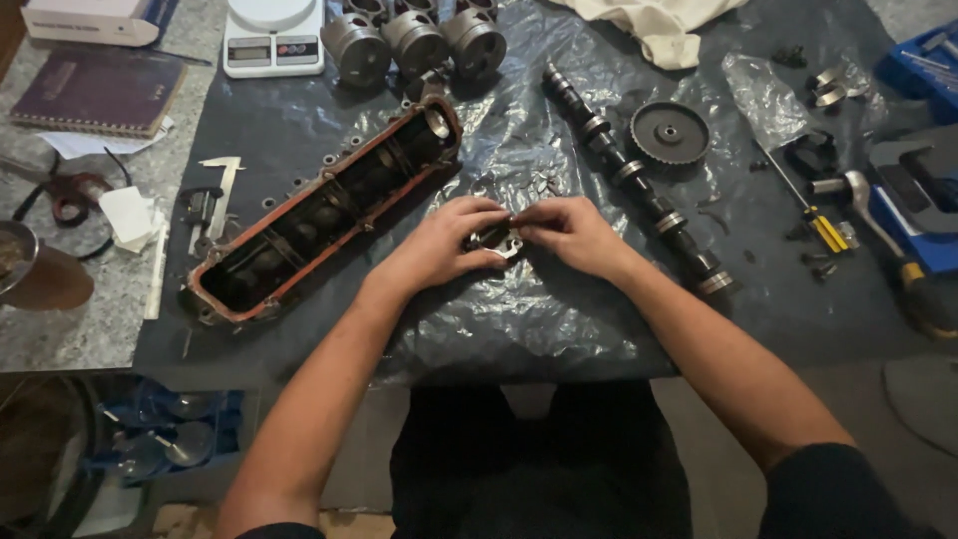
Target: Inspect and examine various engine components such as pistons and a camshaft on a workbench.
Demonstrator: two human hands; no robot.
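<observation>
Just right of the long cylinder head (324,210), the left hand (434,250) and right hand (574,235) pinch a small metal part (494,240) together, steadying it from both ends.

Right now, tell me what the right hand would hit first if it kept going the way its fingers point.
The right hand points left, toward the left hand. It would first meet the small metal part both hands pinch, then the left fingertips; they are nearly touching already.

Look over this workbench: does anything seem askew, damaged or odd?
Nothing looks damaged. The black plastic sheet is crumpled, and the long engine cover lies slantwise. Both hands hold a small metal part together.
</observation>
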